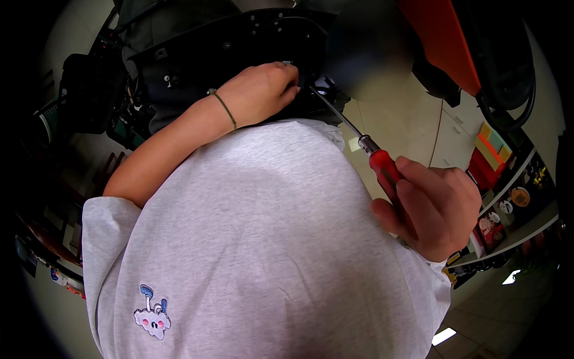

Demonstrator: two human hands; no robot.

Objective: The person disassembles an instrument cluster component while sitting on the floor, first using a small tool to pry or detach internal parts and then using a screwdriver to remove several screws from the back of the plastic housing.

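My right hand (439, 206) is wrapped round the red handle of a screwdriver (388, 170). Its long metal shaft slants up and left, and the tip reaches a dark part close to my left fingers; whether it touches a screw is too dark to tell. My left hand (263, 90) is closed, its fingers curled at the edge of a black metal panel (203, 57) with small holes and a few bright fittings. What those left fingers pinch, if anything, is hidden.
An orange panel (442, 45) with black parts and a looped cable rises at the upper right. A blurred dark round shape (371, 48) hangs near the camera. Dark equipment (89, 93) stands at the left. Shelves with colourful items (496, 155) line the right.
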